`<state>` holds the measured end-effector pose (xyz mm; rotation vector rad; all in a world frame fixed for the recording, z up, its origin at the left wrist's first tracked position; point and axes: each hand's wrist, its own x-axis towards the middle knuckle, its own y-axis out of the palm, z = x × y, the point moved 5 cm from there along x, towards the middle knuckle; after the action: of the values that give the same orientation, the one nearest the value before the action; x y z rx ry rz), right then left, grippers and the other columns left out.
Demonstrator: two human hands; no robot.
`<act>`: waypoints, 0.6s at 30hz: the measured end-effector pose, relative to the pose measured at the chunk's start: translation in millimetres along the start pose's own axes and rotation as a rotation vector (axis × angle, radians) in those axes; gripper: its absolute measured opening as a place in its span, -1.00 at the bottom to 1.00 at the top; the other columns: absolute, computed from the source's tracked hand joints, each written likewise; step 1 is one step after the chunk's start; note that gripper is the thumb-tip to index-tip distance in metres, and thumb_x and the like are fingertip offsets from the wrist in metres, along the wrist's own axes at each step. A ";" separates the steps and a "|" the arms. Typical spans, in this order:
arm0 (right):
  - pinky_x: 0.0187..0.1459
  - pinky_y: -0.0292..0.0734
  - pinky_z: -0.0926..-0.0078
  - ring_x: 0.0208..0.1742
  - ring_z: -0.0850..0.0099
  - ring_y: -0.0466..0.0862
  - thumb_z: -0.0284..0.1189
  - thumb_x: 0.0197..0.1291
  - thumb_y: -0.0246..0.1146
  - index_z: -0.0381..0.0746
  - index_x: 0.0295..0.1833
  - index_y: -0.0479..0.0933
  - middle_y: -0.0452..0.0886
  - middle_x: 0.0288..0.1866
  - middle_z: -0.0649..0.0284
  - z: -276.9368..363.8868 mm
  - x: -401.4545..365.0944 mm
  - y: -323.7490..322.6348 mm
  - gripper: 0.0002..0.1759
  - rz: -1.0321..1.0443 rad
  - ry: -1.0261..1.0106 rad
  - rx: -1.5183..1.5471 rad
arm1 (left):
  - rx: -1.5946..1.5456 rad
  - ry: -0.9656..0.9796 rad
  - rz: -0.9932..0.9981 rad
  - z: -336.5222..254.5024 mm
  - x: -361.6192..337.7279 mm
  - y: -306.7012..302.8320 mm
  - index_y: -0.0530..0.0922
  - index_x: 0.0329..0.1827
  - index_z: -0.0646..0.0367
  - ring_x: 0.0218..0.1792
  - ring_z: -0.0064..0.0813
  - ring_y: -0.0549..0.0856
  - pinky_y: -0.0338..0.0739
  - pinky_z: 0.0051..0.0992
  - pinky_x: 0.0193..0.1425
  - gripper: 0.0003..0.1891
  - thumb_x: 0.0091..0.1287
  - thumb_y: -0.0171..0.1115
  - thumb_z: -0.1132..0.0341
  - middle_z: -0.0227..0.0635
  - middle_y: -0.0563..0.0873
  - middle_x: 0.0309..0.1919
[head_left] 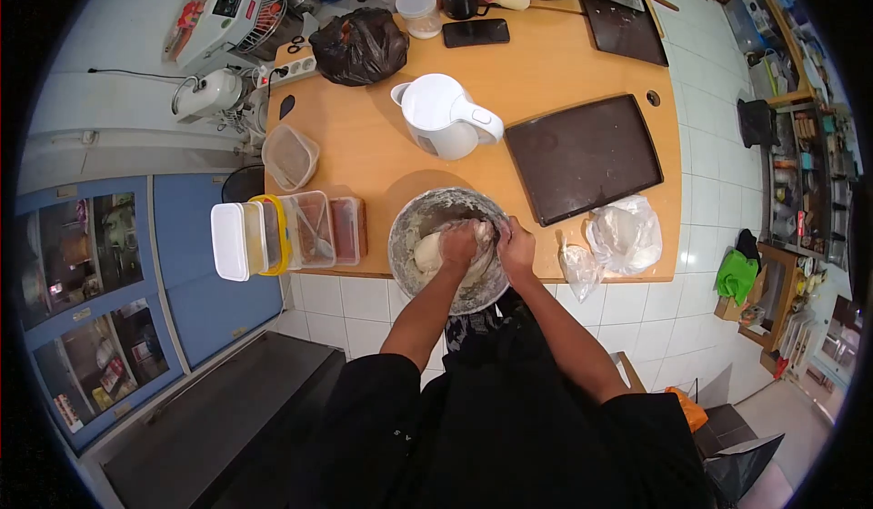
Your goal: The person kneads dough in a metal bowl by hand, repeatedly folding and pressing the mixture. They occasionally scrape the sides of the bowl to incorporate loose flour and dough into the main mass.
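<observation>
A metal mixing bowl (400, 245) with a floury, smeared inside stands at the table's near edge, close to my body. Pale dough (427, 252) lies in it. My left hand (461, 241) is inside the bowl, its curled fingers closed on the dough and partly buried in it. My right hand (516, 250) grips the bowl's right rim, with its fingertips partly hidden.
Left of the bowl are lidded plastic containers (235, 241). A white electric kettle (441, 113) stands beyond it, and a dark baking tray (587, 159) lies to the right. Plastic bags (626, 234) sit at the near right edge; a phone (476, 33) lies farther back.
</observation>
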<state>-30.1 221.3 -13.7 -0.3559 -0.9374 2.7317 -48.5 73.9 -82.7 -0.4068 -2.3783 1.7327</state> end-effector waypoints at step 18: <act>-0.33 0.49 -0.04 -0.33 -0.16 0.63 -0.47 0.28 0.15 -0.30 -0.18 0.44 0.61 -0.43 -0.17 6.7 6.0 2.6 -0.89 -0.048 0.011 -0.137 | -0.059 -0.110 0.227 -24.1 22.1 -18.7 0.66 -0.09 0.14 -0.14 -0.08 0.73 0.52 0.00 -0.04 -0.71 0.31 0.11 0.16 0.00 0.72 -0.17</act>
<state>-38.1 217.2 -11.1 -0.3678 -1.1190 2.6261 -64.6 97.3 -57.9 -0.6279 -2.5518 1.8248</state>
